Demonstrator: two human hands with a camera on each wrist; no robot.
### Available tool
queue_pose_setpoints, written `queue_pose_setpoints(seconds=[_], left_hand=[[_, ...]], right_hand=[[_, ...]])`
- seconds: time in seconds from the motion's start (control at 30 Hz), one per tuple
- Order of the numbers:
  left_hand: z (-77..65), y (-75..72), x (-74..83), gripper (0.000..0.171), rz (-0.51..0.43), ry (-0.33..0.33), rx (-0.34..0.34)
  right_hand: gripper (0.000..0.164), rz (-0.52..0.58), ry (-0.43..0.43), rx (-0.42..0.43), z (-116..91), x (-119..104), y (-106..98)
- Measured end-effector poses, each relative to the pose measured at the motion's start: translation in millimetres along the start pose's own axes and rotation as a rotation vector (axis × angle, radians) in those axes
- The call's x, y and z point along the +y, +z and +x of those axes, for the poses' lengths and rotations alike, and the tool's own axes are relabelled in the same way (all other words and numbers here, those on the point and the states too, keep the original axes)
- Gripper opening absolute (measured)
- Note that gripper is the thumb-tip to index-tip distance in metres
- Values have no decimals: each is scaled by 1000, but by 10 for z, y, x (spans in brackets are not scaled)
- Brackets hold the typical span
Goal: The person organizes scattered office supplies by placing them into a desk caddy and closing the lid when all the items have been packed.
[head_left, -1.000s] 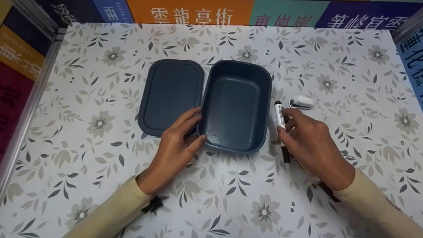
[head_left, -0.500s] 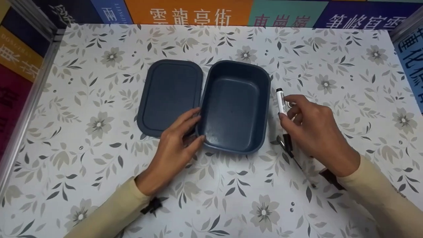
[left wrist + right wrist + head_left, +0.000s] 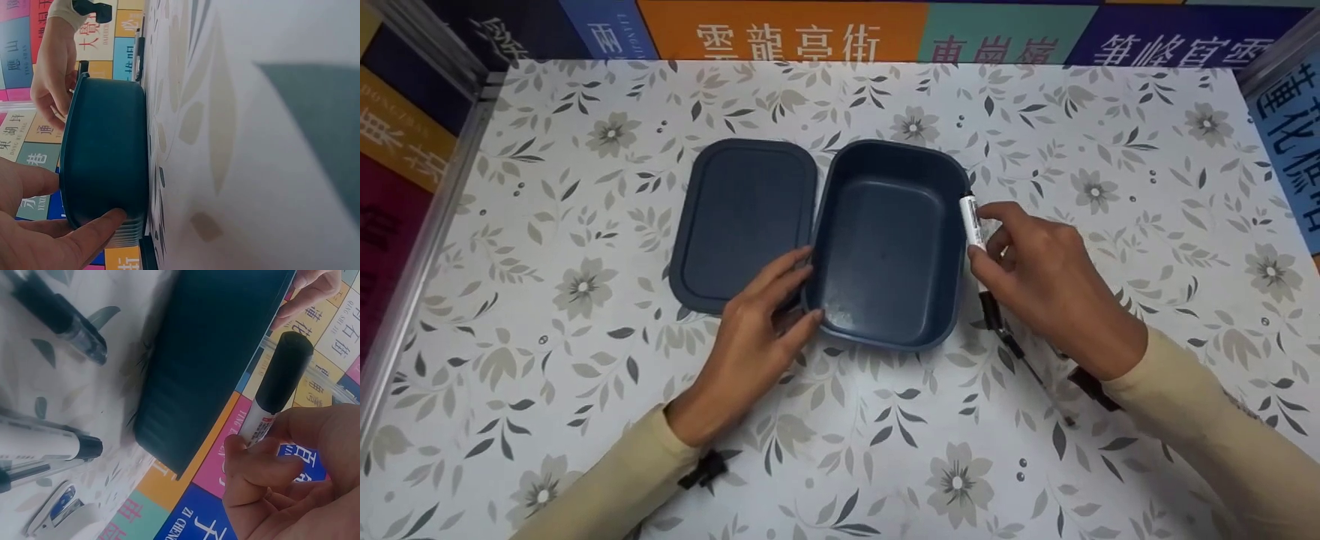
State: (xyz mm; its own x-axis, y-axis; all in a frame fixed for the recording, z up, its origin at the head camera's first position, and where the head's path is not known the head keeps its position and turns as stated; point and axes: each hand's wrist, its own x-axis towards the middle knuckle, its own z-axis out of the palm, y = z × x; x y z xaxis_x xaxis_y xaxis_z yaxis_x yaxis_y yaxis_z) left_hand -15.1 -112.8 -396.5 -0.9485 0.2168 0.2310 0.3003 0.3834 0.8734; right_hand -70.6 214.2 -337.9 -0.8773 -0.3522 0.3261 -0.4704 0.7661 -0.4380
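Note:
The dark blue box (image 3: 877, 255) stands uncovered, with nothing inside it. Its flat matching lid (image 3: 750, 217) lies along its left side. My left hand (image 3: 754, 337) rests at the box's near left corner, thumb at the rim and extended fingers against the outer wall (image 3: 101, 152). A white marker with a black cap (image 3: 973, 221) is pinched between thumb and fingers of my right hand (image 3: 1042, 270). It leans beside the box's right rim, with the capped end (image 3: 284, 371) toward me. In the right wrist view, the marker's far end is hidden behind my fingers.
A thin dark pen (image 3: 1039, 382) lies on the flower-print table right of the box. The right wrist view also shows another white marker (image 3: 39, 439), a dark-capped pen (image 3: 62, 320) and a small white device (image 3: 64, 514). Coloured panels with writing border the table.
My right hand has carried the marker forward and then left to the box's right rim, uncovering the thin pen on the table. My left hand has stayed at the box.

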Motion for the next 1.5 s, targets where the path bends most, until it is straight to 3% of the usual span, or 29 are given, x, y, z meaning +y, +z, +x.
queue_pose_setpoints(seconds=[0.67,1.03,1.5], left_hand=[[-15,-4,-13,52,-12,16,7],[0,3,-15,51,-18,17,7],[-1,-11,-13,52,2,1,-18]], right_hand=[[30,63,41,-61,297,-150,205],[35,90,86,-116,429,-163,304],[32,107,67,-170,552,-155,386]])
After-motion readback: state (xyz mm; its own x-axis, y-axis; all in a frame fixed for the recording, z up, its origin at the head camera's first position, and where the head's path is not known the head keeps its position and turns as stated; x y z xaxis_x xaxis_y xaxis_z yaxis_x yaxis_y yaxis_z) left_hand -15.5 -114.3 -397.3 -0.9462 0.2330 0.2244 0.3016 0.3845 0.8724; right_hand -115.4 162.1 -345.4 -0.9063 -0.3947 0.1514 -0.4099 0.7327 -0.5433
